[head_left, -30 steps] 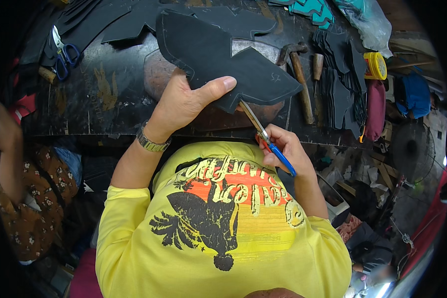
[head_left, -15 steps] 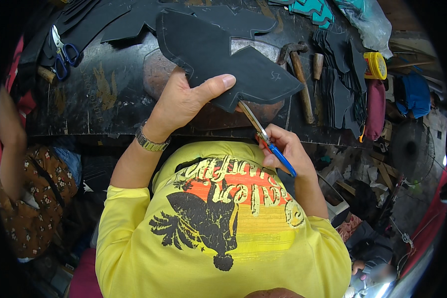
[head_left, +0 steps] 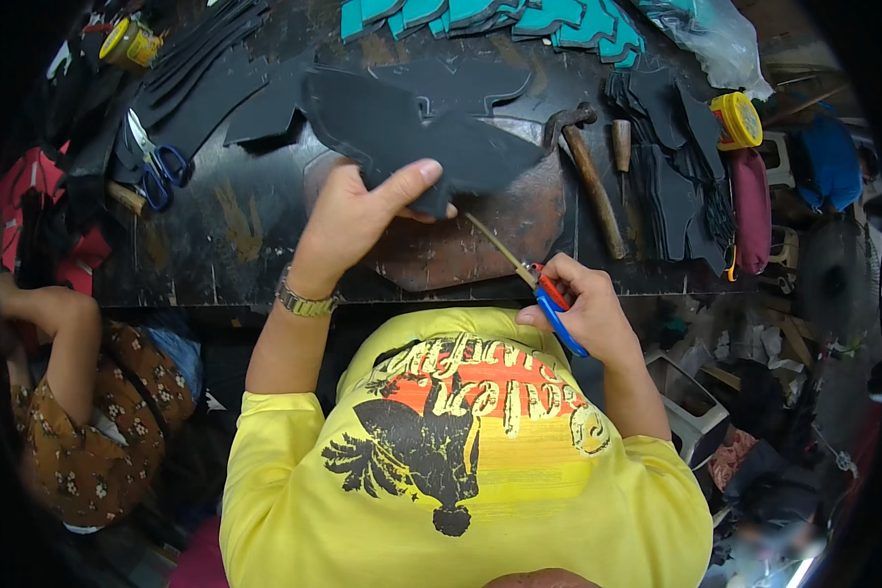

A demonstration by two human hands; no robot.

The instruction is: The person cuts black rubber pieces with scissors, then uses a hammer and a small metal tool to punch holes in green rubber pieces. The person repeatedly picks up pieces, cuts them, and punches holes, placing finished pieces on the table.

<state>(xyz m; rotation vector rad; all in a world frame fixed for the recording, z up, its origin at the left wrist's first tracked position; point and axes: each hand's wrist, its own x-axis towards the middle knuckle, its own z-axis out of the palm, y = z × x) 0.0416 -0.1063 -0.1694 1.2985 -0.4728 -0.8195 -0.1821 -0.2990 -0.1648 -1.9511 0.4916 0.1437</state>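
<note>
Left hand [head_left: 355, 220] grips a notched black panel [head_left: 392, 127], thumb on top, fingers mostly hidden beneath; one fingertip shows by the panel's lower edge. Right hand [head_left: 593, 309] is closed around red-and-blue-handled scissors [head_left: 561, 323], blades together, angled up toward that lower edge. Tip lies just beside panel and fingertip; contact cannot be told.

Panel overlaps a faceted brown board [head_left: 519, 240] on the dark worktable [head_left: 191, 269]. Its right wing reaches close to the hammer [head_left: 593, 186]; left wing comes near the other black cutouts. Bare board surface shows between scissors and hammer. Scissor handles and right hand overhang the table's near edge.

Right of the hammer: wooden-handled awl [head_left: 621, 147], then a stack of black pieces [head_left: 661, 201]. Second scissors, with dark blue handles [head_left: 171, 165], lie well left of the left hand. Teal pieces [head_left: 519, 18] line the far side.

Containers: yellow tub [head_left: 737, 120] at right, on its side, contents hidden; another yellow tub [head_left: 127, 44], far left; translucent plastic bag [head_left: 706, 44], far right, contents unclear.
</note>
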